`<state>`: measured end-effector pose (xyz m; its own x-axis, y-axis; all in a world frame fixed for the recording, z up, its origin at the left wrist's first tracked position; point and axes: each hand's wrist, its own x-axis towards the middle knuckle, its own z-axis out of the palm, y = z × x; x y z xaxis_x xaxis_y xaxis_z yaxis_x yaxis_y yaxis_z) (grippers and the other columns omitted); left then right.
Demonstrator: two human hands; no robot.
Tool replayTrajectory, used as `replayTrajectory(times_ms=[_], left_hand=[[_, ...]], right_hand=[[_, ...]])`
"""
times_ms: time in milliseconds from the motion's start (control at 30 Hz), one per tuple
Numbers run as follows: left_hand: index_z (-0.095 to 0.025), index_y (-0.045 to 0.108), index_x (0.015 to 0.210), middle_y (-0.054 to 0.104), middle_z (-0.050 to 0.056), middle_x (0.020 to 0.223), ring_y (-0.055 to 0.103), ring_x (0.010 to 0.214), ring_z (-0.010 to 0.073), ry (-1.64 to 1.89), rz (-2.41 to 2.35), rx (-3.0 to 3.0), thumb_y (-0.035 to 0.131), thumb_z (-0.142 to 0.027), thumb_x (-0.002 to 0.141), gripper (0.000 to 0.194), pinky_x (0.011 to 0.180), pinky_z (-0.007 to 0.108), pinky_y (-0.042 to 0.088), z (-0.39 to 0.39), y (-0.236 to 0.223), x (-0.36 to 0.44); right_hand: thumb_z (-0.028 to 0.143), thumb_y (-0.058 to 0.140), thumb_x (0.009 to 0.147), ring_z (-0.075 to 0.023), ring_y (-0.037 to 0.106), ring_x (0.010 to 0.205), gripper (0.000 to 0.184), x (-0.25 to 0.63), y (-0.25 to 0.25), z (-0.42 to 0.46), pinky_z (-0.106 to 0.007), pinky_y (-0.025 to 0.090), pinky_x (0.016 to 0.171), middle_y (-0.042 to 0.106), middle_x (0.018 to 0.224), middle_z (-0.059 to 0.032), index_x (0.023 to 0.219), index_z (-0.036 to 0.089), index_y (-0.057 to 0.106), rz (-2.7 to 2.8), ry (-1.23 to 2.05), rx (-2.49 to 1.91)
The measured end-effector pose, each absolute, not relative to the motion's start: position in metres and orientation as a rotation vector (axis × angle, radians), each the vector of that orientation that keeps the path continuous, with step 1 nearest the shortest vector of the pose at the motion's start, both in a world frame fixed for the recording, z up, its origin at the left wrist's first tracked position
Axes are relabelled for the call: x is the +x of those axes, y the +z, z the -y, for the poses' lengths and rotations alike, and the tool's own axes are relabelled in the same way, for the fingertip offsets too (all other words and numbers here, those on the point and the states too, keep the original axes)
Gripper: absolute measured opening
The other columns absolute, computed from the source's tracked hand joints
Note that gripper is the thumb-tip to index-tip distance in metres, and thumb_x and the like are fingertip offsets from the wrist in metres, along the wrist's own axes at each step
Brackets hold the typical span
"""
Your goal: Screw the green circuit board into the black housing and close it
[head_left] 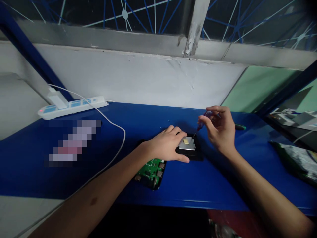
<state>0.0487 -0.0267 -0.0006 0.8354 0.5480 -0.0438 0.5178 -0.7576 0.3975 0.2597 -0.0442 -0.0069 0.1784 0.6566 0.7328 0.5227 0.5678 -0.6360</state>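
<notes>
Under a barred window (148, 16), a white wall (138, 82); against its foot, a blue table (193, 186). Green panel (260, 89) leaning at the back right. Shiny bag (303, 160) on the table's right side. White power strip (95, 102) at the back left, one white plug (58, 99) standing in it; pale cord (123, 132) looping down past the left forearm.

Left hand (167, 145): palm down, fingers part spread, thumb along the near side of a black case (198, 155) and forefinger at its far corner, the case's left end held between. Right hand (221, 130): raised, thumb and fingertips closed in a pinch on the purple handle of a screwdriver (201, 123).

Green circuit board (148, 170) near the table's front edge, partly under the left wrist. Case just right of it, lying flat, a silver plate (189, 145) on top. Screwdriver slanted, tip down at the plate's far right part; contact too small to tell. Yellowish square (185, 141) on the plate, left of the tip.
</notes>
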Motion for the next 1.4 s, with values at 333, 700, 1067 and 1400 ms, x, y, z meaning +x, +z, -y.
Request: replayTrajectory(times_ms=[333, 700, 1067, 1400], left_hand=[[-0.022, 0.047, 0.138, 0.049, 0.012, 0.138, 0.041, 0.123, 0.0336, 0.125, -0.801, 2.623, 0.064, -0.073, 0.077, 0.081, 0.104, 0.045, 0.038, 0.026, -0.002, 0.049], [-0.019, 0.046, 0.141, 0.047, 0.013, 0.139, 0.039, 0.125, 0.0344, 0.102, -0.794, 2.62, 0.062, -0.074, 0.078, 0.085, 0.103, 0.046, 0.038, 0.026, 0.0, 0.048], [-0.02, 0.053, 0.132, 0.051, 0.013, 0.134, 0.042, 0.122, 0.034, 0.129, -0.797, 2.681, 0.062, -0.073, 0.078, 0.077, 0.103, 0.044, 0.038, 0.027, 0.001, 0.048], [-0.018, 0.051, 0.136, 0.051, 0.013, 0.135, 0.042, 0.121, 0.0337, 0.123, -0.809, 2.704, 0.061, -0.074, 0.079, 0.081, 0.103, 0.043, 0.037, 0.028, 0.0, 0.049]], right_hand=[[0.036, 0.045, 0.101, -0.0191, 0.074, 0.083, 0.019, 0.257, -0.006, 0.05, -0.038, 0.062, 0.07, 0.07, 0.11, -0.0056, 0.113, 0.028, 0.058, 1.502, 0.266, -1.073], [0.038, 0.071, 0.087, -0.0129, 0.054, 0.064, 0.021, 0.263, -0.008, 0.046, -0.034, 0.057, 0.062, 0.053, 0.088, -0.0007, 0.103, 0.027, 0.065, 1.515, -0.005, -1.173], [0.038, 0.045, 0.102, -0.0221, 0.073, 0.09, 0.033, 0.253, -0.012, 0.051, -0.043, 0.061, 0.073, 0.068, 0.12, -0.0078, 0.134, 0.033, 0.048, 1.548, 0.289, -1.116], [0.037, 0.069, 0.088, -0.0187, 0.063, 0.08, 0.03, 0.257, -0.01, 0.05, -0.035, 0.061, 0.062, 0.058, 0.096, -0.0036, 0.115, 0.029, 0.062, 1.51, 0.04, -1.168]])
